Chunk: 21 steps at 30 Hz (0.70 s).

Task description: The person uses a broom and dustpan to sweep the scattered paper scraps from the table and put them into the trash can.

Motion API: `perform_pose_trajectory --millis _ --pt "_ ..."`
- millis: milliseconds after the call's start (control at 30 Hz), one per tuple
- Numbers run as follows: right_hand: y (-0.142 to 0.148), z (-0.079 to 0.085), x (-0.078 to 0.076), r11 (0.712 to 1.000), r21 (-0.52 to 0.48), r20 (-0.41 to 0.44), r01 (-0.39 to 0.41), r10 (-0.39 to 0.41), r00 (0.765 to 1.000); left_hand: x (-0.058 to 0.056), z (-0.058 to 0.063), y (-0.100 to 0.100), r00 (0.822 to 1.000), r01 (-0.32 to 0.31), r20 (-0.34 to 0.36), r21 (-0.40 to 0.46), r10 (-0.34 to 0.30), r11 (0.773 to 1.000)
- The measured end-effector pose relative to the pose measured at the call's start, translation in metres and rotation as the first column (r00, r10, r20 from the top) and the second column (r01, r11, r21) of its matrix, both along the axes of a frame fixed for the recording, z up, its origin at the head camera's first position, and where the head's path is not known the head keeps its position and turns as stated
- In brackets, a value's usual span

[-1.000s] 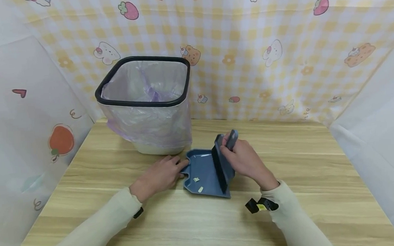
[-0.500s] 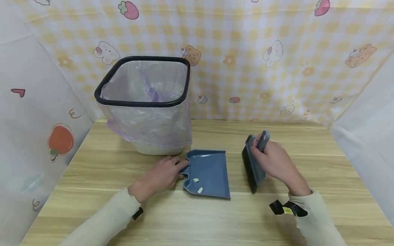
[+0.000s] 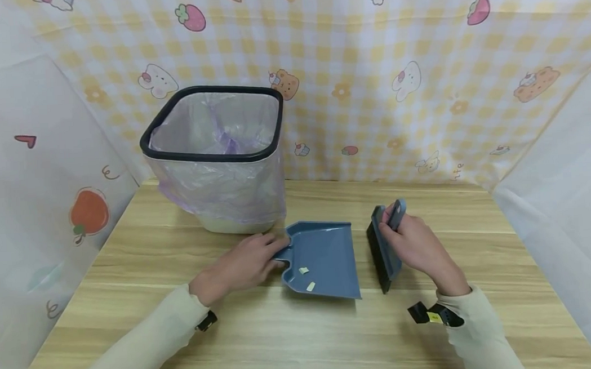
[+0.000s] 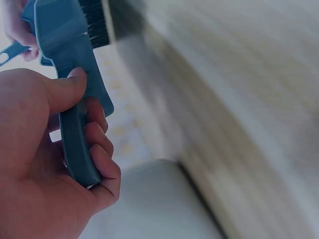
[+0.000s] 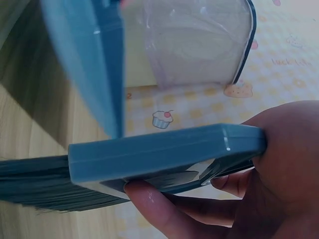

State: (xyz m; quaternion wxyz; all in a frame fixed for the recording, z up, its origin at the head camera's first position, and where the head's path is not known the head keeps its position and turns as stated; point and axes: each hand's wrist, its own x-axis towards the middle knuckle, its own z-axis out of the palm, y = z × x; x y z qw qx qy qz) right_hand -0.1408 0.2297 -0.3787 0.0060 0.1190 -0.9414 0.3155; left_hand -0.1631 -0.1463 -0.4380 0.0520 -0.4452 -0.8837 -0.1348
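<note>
A blue dustpan [image 3: 325, 256] with two small pale scraps [image 3: 310, 286] in it is at the middle of the table. My left hand [image 3: 242, 267] grips its handle [image 4: 77, 144], fingers curled round it in the left wrist view. To the dustpan's right, my right hand [image 3: 418, 244] holds a blue hand brush [image 3: 392, 252] by its handle, dark bristles [image 3: 378, 257] turned left and down. A gap separates the brush from the dustpan's front lip. In the right wrist view the brush [image 5: 149, 154] lies across the fingers, with the dustpan [image 5: 94, 64] beyond it.
A white bin [image 3: 220, 195] with a black rim and a clear purplish liner stands behind my left hand, close to the dustpan. The wood-grain table [image 3: 295, 348] ends at a yellow checked curtain [image 3: 351, 91] at the back. White sheets hang at both sides.
My right hand has carried the brush rightward from over the dustpan to the table beside it. My left hand now grips the dustpan's handle, and the pan has shifted slightly right, with its scraps.
</note>
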Motion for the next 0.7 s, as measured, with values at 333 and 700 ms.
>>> perform_pose_trajectory --millis 333,700 --pt "-0.003 0.001 0.0 1.0 0.01 0.009 -0.021 0.021 1.0 0.02 0.052 0.01 0.999 0.002 -0.043 0.019 -0.001 1.0" --pt "-0.001 0.001 0.0 0.999 0.007 0.013 -0.042 0.042 0.999 0.024 0.125 0.011 0.976 0.02 -0.219 0.029 -0.013 0.999"
